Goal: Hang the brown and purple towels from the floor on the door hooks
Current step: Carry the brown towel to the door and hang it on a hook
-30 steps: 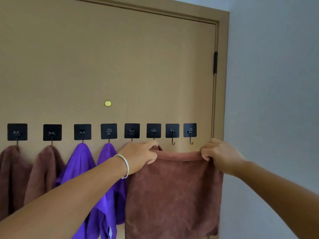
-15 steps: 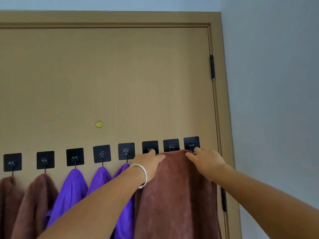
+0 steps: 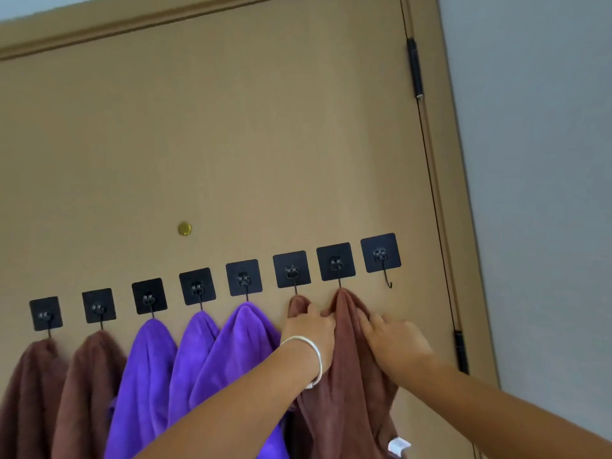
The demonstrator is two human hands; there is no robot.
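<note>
A row of black square hooks (image 3: 197, 286) runs across the tan door (image 3: 231, 127). A brown towel (image 3: 347, 392) hangs bunched from the sixth hook (image 3: 291, 269) and seventh hook (image 3: 335, 261). My left hand (image 3: 308, 329), with a silver bracelet on its wrist, pinches the fabric between those two peaks. My right hand (image 3: 394, 339) rests with straight fingers on the towel's right side. The last hook (image 3: 381, 253) at the right is bare. Three purple towels (image 3: 245, 342) and two brown towels (image 3: 89, 385) hang on the hooks to the left.
A brass peephole (image 3: 184, 228) sits above the hooks. Black hinges (image 3: 414, 67) line the door's right edge, beside the frame and a grey wall (image 3: 546, 160). A white tag (image 3: 399, 445) shows at the brown towel's lower right.
The brown towel, held spread out by its top edge before, now hangs gathered on two hooks. Both hands have dropped from the top edge onto the fabric just under the hooks.
</note>
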